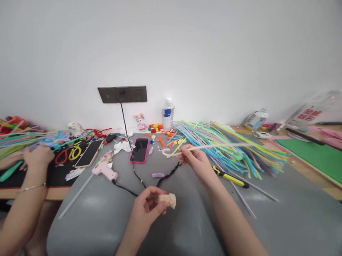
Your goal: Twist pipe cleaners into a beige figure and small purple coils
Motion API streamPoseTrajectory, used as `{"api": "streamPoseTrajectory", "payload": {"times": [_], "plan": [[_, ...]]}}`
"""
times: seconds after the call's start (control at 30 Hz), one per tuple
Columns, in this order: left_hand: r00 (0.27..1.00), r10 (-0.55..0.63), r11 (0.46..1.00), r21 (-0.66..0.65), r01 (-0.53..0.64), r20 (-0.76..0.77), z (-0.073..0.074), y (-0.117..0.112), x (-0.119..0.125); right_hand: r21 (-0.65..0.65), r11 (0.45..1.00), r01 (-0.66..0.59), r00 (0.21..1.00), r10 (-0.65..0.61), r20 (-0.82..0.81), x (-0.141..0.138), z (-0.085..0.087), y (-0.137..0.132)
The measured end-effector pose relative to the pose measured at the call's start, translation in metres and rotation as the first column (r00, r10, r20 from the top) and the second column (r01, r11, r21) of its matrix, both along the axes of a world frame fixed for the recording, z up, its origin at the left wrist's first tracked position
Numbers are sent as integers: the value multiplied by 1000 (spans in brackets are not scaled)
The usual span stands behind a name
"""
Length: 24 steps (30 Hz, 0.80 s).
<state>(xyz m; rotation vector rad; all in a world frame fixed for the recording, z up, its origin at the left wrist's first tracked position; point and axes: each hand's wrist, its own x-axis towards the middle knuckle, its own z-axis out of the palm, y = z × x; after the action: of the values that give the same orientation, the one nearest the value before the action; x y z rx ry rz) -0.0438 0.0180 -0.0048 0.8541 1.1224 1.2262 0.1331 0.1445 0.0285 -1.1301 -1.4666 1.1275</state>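
My left hand (149, 204) is closed around a small cream roll (168, 200), which looks like coiled pipe cleaner with a wider, ridged end facing right. Above it and to the right, my right hand (193, 159) pinches a long cream pipe cleaner (215, 147). The short end of that pipe cleaner bends into a hook left of my fingers, while the long end stretches right over a pile of coloured pipe cleaners (224, 143). Both hands are held over the grey table (189, 234). Some fingers of my left hand are hidden behind the roll.
A pink glue gun (105, 170) with a cord lies left, beside a pink-cased phone (139, 150). A yellow cutter knife (231, 177) rests near my right forearm. A water bottle (168, 114) stands by the wall. Another person's hand (37, 158) works at far left.
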Motion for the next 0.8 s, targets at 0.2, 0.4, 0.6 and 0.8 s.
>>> {"api": "streamPoseTrajectory", "payload": {"times": [0.2,0.4,0.6,0.8], "plan": [[985,169,985,23,-170,42,9,-16,-24,-52,994,94,863,-55,502,-12,11,55],[872,490,868,90,-489,8,15,-35,-78,103,992,-75,782,-5,623,-72,23,35],[683,727,665,180,-725,63,18,-35,-131,69,872,-485,641,301,706,-198,2,-21],[705,708,698,108,-708,40,17,-33,-120,-14,911,-413,662,311,682,-253,-20,-19]]}}
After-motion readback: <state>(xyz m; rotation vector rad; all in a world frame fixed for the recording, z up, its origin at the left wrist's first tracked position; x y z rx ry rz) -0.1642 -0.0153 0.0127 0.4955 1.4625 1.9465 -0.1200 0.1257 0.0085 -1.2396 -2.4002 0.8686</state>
